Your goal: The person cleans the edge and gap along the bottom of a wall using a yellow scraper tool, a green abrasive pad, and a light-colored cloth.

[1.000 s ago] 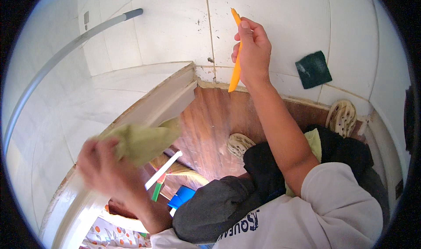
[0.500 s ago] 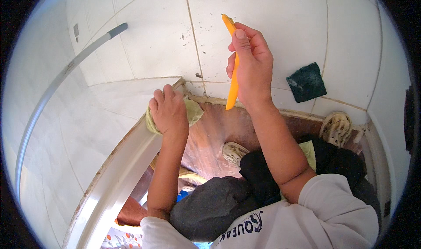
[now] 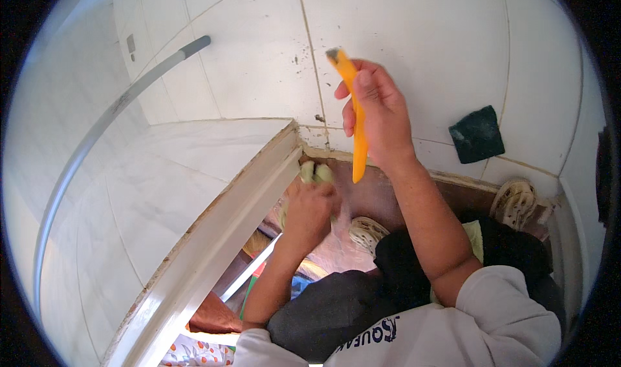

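My right hand [image 3: 381, 118] is closed around a slim orange tool [image 3: 359, 153] with a grey tip; whether that tip is a blade I cannot tell. It is raised in front of the white tiles, its tip pointing up and away. Lower and to the left, my left hand [image 3: 309, 212] grips a crumpled pale green cloth [image 3: 322, 172] beside the inner corner of the white ledge. The fingers are slightly blurred. Dark specks [image 3: 319, 118] dot the tile and its joint near the corner. To the right, a dark green scouring pad [image 3: 477, 134] rests against the tiles.
A tiled ledge [image 3: 213, 192] with a rough edge runs down the left side. Above it curves a grey pipe [image 3: 123, 102]. Pale clogs [image 3: 514, 202] stand on the brownish floor [image 3: 352, 254] near my dark-clothed legs. Another person's limb [image 3: 213, 315] shows at lower left.
My left hand has come off the ledge corner with the cloth, moving right and toward me. The orange tool has tipped slightly in my right hand. The whole view has shifted a little.
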